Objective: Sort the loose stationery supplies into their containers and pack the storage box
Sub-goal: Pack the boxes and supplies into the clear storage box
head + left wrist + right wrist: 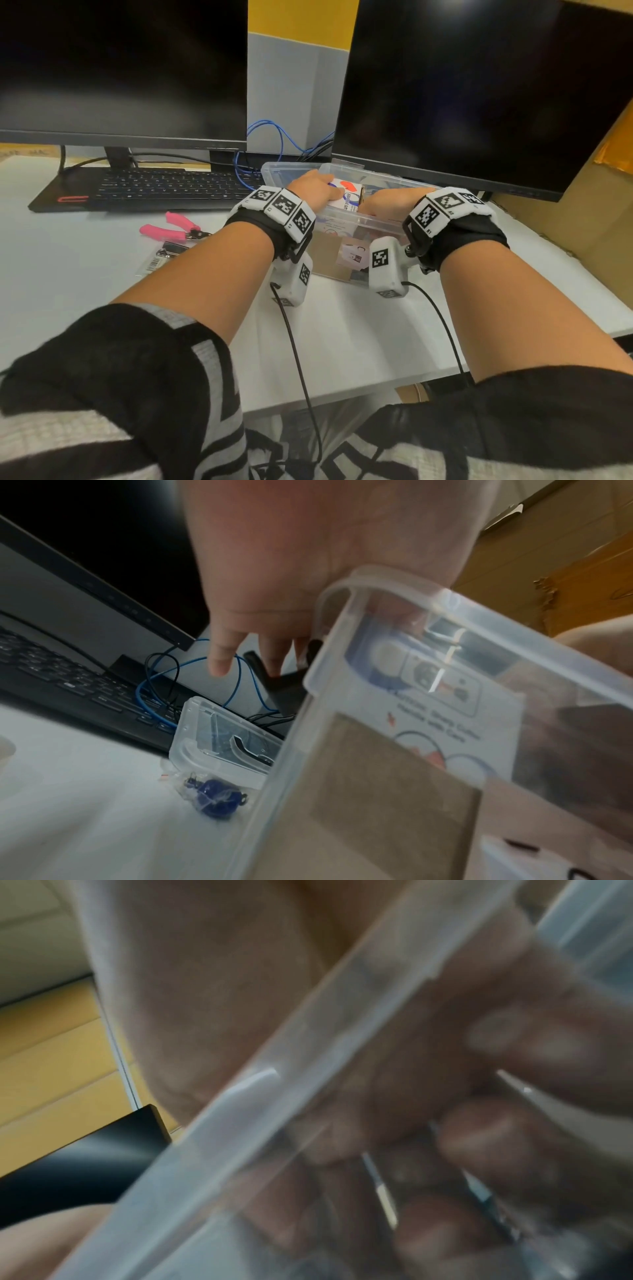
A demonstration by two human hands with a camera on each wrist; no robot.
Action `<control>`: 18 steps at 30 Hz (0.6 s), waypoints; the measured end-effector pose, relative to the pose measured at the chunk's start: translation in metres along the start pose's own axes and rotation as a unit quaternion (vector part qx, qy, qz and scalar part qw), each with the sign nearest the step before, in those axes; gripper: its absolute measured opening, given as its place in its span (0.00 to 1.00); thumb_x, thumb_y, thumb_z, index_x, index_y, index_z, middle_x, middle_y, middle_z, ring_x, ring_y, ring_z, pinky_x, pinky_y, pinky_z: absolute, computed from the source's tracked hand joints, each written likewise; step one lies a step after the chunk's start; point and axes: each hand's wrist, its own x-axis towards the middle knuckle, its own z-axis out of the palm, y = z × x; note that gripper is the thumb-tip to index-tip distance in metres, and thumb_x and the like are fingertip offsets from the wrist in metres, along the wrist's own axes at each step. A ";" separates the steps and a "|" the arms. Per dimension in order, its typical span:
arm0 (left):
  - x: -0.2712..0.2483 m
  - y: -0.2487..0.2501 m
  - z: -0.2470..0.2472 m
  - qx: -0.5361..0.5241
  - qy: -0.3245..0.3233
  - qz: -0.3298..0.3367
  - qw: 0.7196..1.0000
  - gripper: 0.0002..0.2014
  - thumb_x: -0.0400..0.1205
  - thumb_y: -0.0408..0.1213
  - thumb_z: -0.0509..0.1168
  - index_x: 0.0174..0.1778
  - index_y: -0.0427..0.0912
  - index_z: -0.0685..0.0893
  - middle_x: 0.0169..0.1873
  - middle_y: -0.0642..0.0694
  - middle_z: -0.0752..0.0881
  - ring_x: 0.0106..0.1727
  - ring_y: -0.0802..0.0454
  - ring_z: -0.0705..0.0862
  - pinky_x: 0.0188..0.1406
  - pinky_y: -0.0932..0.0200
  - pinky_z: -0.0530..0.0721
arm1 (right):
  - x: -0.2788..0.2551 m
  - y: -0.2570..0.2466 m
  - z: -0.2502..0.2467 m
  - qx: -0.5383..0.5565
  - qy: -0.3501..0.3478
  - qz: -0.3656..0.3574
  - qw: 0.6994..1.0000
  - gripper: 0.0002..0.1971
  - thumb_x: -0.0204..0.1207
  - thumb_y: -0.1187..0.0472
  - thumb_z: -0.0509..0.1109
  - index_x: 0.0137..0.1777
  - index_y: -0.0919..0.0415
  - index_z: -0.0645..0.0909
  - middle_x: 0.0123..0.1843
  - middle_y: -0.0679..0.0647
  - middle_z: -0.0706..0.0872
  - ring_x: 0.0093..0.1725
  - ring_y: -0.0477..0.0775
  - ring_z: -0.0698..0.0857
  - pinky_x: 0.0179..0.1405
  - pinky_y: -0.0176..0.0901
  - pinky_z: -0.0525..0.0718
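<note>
A clear plastic storage box (363, 219) stands on the white table between two monitors, with cartons and printed packs inside. My left hand (313, 188) lies over its left end, on a white carton (349, 195) printed in red and blue. In the left wrist view its fingers (219, 656) hang straight past the corner of the storage box (377, 750). My right hand (387, 204) reaches into the right half. Through the blurred wall of the storage box (240, 1123) its fingers (496, 1131) look curled among thin bright strips; whether they hold anything is unclear.
The clear lid (212, 731) lies left of the box, beside a small bag holding a blue item (215, 799). Pink cutters (171, 228) and a flat packaged item (164, 257) lie further left. A laptop (154, 188), blue cables (270, 137) and a cardboard box (582, 212) surround the spot.
</note>
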 end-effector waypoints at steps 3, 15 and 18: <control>-0.001 0.002 -0.001 -0.034 0.016 -0.028 0.999 0.21 0.87 0.43 0.53 0.75 0.38 0.68 0.71 0.36 0.70 0.72 0.41 0.70 0.72 0.50 0.68 | 0.000 0.003 -0.001 0.032 -0.015 0.014 0.999 0.12 0.81 0.59 0.65 0.62 0.59 0.77 0.50 0.55 0.85 0.44 0.50 0.84 0.36 0.37 0.85; 0.005 -0.064 -0.029 -0.042 0.188 -0.060 0.979 0.13 0.88 0.37 0.51 0.63 0.42 0.76 0.69 0.37 0.77 0.71 0.41 0.73 0.59 0.56 0.69 | 0.026 0.014 0.009 -0.067 0.106 -0.029 0.992 0.21 0.83 0.61 0.58 0.74 0.68 0.69 0.67 0.64 0.79 0.63 0.62 0.78 0.71 0.51 0.71; 0.006 -0.085 -0.026 0.127 0.075 -0.111 0.983 0.13 0.84 0.35 0.61 0.61 0.33 0.80 0.66 0.35 0.79 0.67 0.38 0.78 0.64 0.50 0.74 | 0.032 0.016 0.009 -0.040 0.111 -0.017 0.993 0.19 0.81 0.61 0.61 0.69 0.69 0.75 0.68 0.65 0.79 0.68 0.64 0.77 0.60 0.45 0.75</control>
